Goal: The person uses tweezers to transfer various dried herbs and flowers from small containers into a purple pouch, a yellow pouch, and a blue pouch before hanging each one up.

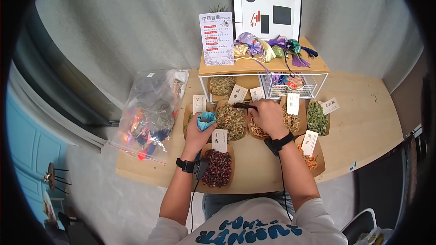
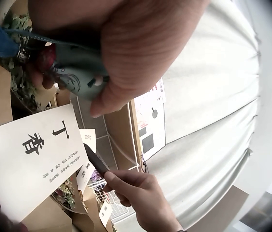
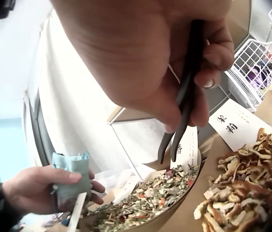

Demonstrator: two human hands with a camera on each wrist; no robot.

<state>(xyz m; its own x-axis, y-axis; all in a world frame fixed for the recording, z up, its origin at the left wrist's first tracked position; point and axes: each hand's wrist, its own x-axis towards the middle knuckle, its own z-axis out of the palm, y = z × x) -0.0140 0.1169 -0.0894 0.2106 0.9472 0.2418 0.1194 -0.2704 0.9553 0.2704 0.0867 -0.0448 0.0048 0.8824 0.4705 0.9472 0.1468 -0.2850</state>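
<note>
My left hand [image 1: 196, 135] holds a small light-blue fabric pouch [image 1: 205, 119] with its mouth upward, at the left side of the dried herb mix [image 1: 230, 122]. In the left wrist view the pouch [image 2: 75, 72] shows a printed pattern, a zipper edge and a red part. Dark tweezers [image 1: 244, 105] are pinched in my right hand [image 1: 270, 117]. Their two tips stand slightly apart over the herb mix in the right wrist view, nothing showing between the tweezers [image 3: 183, 108]. A tray of dark red dried buds [image 1: 217, 168] with a name card [image 1: 219, 141] lies nearest my body.
Kraft trays of dried peel [image 3: 239, 193], green leaves [image 1: 318, 119] and orange petals [image 1: 311, 161] surround my hands. Behind stands a wooden shelf [image 1: 268, 69] with tasselled sachets [image 1: 254, 45] and a wire basket [image 1: 290, 88]. Plastic bags [image 1: 152, 118] lie at left.
</note>
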